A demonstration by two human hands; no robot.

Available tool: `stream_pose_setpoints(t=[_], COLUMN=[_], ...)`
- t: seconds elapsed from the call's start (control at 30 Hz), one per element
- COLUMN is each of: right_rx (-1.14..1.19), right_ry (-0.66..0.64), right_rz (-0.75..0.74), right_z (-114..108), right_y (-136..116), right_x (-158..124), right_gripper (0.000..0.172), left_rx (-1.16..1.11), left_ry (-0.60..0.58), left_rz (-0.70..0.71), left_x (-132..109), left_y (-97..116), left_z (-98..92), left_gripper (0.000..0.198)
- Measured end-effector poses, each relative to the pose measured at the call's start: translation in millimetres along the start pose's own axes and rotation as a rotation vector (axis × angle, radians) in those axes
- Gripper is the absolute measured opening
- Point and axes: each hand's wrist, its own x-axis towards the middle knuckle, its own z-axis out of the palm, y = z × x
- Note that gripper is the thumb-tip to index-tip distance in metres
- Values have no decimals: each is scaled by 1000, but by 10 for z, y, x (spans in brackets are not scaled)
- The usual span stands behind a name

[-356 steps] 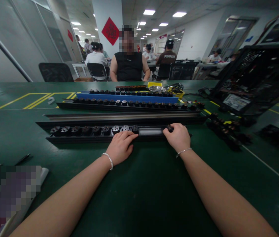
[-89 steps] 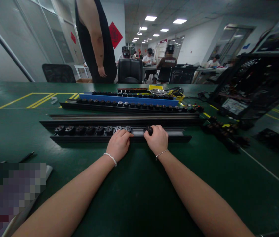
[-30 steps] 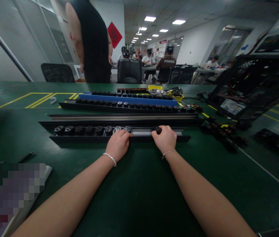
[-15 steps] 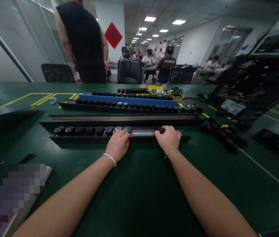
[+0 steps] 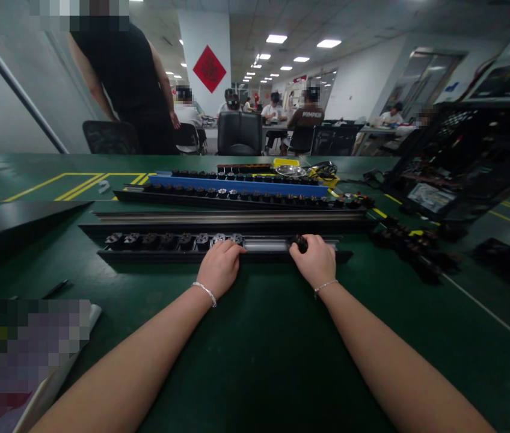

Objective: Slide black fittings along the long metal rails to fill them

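Apparently, at frame centre, your left hand [image 5: 220, 264] is steadying the rail [image 5: 266, 257], fingers curling over its edge, grip unclear; right of centre, your right hand [image 5: 316, 261] is pinching a part [image 5: 301, 243] at the channel [image 5: 264, 245], likely for control.

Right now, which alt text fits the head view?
The right hand holds a dark part at a black rail; the left hand touches that rail at a row of similar parts. More rails lie behind on a green table.

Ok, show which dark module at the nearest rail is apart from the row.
The dark module held in the right hand; bare silver channel separates it from the row.
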Motion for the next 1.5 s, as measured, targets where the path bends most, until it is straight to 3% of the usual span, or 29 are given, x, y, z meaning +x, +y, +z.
stream_pose_setpoints(t=[1.5], right_rx=[-30], right_ry=[4], right_rz=[109], right_z=[-72], right_y=[14], right_x=[47], right_gripper=[31], left_rx=[15], left_ry=[-20], left_rz=[-1], left_x=[4], left_y=[-6], left_z=[-7], left_gripper=[23])
